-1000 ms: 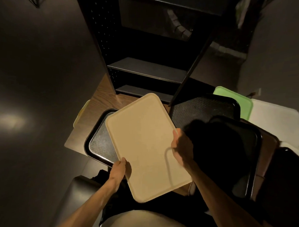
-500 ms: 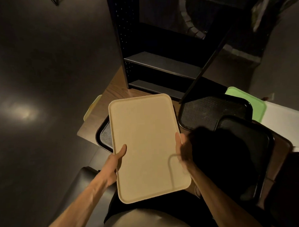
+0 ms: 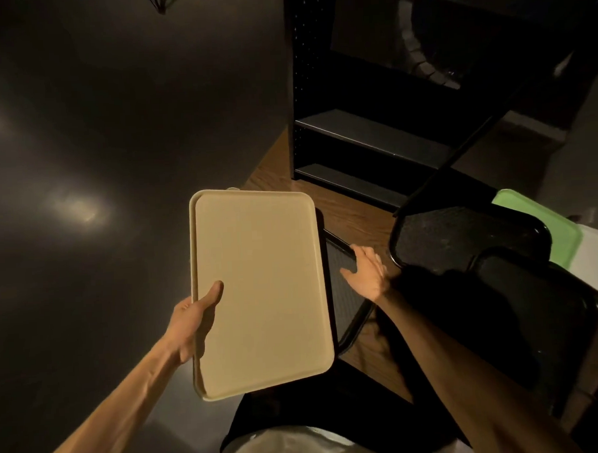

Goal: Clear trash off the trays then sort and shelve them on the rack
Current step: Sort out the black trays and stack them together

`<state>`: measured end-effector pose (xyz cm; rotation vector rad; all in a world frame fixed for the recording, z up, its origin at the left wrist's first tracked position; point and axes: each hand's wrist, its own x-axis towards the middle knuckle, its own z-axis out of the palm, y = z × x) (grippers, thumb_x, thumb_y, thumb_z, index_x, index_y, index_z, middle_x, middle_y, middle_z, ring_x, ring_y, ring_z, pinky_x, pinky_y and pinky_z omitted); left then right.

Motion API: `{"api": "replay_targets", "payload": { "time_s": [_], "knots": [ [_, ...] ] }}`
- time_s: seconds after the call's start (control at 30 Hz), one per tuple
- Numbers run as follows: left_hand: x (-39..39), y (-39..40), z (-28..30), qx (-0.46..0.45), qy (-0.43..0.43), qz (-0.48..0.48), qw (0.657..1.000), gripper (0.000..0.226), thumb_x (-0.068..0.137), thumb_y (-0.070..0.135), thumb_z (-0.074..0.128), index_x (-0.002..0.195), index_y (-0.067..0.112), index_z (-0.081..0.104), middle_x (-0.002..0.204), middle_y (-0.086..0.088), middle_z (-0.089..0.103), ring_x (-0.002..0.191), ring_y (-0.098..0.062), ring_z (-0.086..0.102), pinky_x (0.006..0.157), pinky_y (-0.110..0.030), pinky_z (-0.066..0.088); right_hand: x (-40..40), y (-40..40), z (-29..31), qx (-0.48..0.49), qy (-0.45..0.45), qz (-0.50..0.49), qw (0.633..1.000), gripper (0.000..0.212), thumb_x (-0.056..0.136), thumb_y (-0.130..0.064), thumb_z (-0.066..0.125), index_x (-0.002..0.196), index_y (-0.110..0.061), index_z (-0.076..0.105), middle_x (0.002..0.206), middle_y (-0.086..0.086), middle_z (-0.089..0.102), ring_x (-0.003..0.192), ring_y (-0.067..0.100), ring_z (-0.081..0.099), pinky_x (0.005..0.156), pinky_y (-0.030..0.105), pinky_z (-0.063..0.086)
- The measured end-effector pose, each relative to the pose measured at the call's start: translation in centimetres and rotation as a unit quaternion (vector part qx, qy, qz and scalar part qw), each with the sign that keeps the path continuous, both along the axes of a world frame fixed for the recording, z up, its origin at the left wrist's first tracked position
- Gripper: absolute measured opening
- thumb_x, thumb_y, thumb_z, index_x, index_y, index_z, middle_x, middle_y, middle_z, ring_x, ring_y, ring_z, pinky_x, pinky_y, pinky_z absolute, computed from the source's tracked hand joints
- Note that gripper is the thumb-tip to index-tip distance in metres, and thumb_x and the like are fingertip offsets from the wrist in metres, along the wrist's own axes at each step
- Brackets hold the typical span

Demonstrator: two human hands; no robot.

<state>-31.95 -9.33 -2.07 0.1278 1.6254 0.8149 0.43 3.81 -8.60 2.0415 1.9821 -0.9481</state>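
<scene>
Plainly stiff and light, the beige tray [image 3: 259, 289] looks bare and smooth, probably slick, so its raised rim is the safest hold. It hangs off the desk [image 3: 355, 217], its left long edge pinched by the left hand [image 3: 192, 316], thumb on top. To its right, the right hand [image 3: 366, 274] is spread, touching the black tray [image 3: 345, 292].

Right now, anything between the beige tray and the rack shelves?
Nothing visible blocks it. The left hand holds the beige tray off the table's left side; the rack shelves in view look bare, with open table before them. The right hand hangs open over a black tray.
</scene>
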Motion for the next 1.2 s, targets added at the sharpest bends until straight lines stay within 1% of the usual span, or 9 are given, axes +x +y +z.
{"api": "replay_targets", "payload": {
  "time_s": [0.17,0.47,0.6,0.87,0.97,1.0,1.07,1.13,1.2],
  "knots": [
    [-1.6,-0.4,0.2,-0.043,0.025,-0.028,0.998,0.052,0.065,0.059,0.08,0.056,0.025,0.041,0.047,0.002,0.033,0.043,-0.013,0.022,0.049,-0.029,0.018,-0.5,2.4,0.5,-0.073,-0.054,0.025,0.996,0.08,0.089,-0.049,0.06,0.153,-0.02,0.022,0.154,0.014,0.032,0.139,0.033,0.037,0.109,0.048,0.037],
    [-1.1,-0.3,-0.2,-0.088,0.034,-0.036,0.995,0.057,0.07,0.06,0.077,0.053,0.026,0.034,0.046,0.001,0.03,0.043,-0.013,0.02,0.049,-0.029,0.018,0.2,2.2,-0.9,-0.156,0.009,-0.1,0.983,0.054,0.089,-0.048,0.064,0.132,-0.016,0.053,0.131,0.012,0.058,0.119,0.031,0.056,0.098,0.035,0.046],
    [-0.7,-0.4,0.2,-0.078,0.026,-0.03,0.996,0.059,0.079,0.053,0.072,0.052,0.024,0.028,0.044,0.002,0.026,0.041,-0.011,0.018,0.052,-0.03,0.022,0.3,0.2,0.7,-0.111,0.074,-0.093,0.987,0.032,0.097,-0.034,0.055,0.069,-0.019,0.057,0.073,0.005,0.057,0.071,0.021,0.052,0.069,0.025,0.04],
    [-0.4,1.8,2.9,-0.046,0.006,-0.036,0.998,0.056,0.075,0.051,0.074,0.044,0.025,0.035,0.036,0.006,0.027,0.045,-0.012,0.018,0.055,-0.029,0.022,1.0,-1.2,7.6,0.058,-0.033,-0.023,0.998,0.037,0.105,-0.023,0.039,0.133,-0.006,0.056,0.127,0.019,0.061,0.118,0.039,0.056,0.099,0.043,0.044],
    [0.2,2.8,4.6,-0.032,0.004,-0.078,0.996,0.047,0.073,0.051,0.074,0.056,0.013,0.053,0.037,-0.005,0.038,0.045,-0.017,0.039,0.104,-0.05,0.039,2.4,-1.7,10.0,0.207,-0.062,-0.045,0.975,0.029,0.099,-0.022,0.051,0.103,0.0,0.069,0.078,0.025,0.069,0.073,0.041,0.07,0.063,0.044,0.057],
    [0.3,3.0,5.0,-0.02,0.003,-0.091,0.996,0.048,0.079,0.045,0.072,0.068,-0.001,0.064,0.046,-0.019,0.053,0.066,-0.035,0.061,0.116,-0.056,0.019,3.2,-2.0,10.4,0.243,-0.082,-0.04,0.966,0.03,0.097,-0.024,0.052,0.094,0.001,0.07,0.064,0.022,0.067,0.059,0.037,0.069,0.053,0.041,0.056],
    [0.3,3.5,5.8,0.004,0.009,-0.078,0.997,0.06,0.09,0.031,0.066,0.099,-0.028,0.057,0.089,-0.042,0.065,0.136,-0.05,0.034,0.119,-0.05,0.006,5.1,-3.0,11.3,0.292,-0.116,-0.011,0.949,0.034,0.098,-0.025,0.049,0.084,-0.002,0.069,0.052,0.014,0.061,0.044,0.029,0.064,0.042,0.033,0.051],
    [0.5,4.2,6.0,0.015,0.007,-0.075,0.997,0.055,0.093,0.025,0.063,0.104,-0.029,0.056,0.096,-0.044,0.062,0.143,-0.039,0.016,0.12,-0.044,0.012,6.8,-3.8,12.5,0.307,-0.132,-0.011,0.942,0.03,0.101,-0.023,0.05,0.081,-0.006,0.065,0.053,0.01,0.062,0.045,0.027,0.064,0.043,0.031,0.051],
    [0.5,4.9,4.9,-0.01,-0.006,-0.095,0.995,0.036,0.092,0.028,0.065,0.101,-0.007,0.068,0.088,-0.022,0.071,0.145,-0.035,0.026,0.12,-0.04,0.016,8.0,-4.3,13.5,0.29,-0.133,-0.048,0.946,0.024,0.1,-0.022,0.05,0.083,-0.009,0.061,0.059,0.009,0.065,0.051,0.028,0.068,0.048,0.034,0.055]
  ]
}}
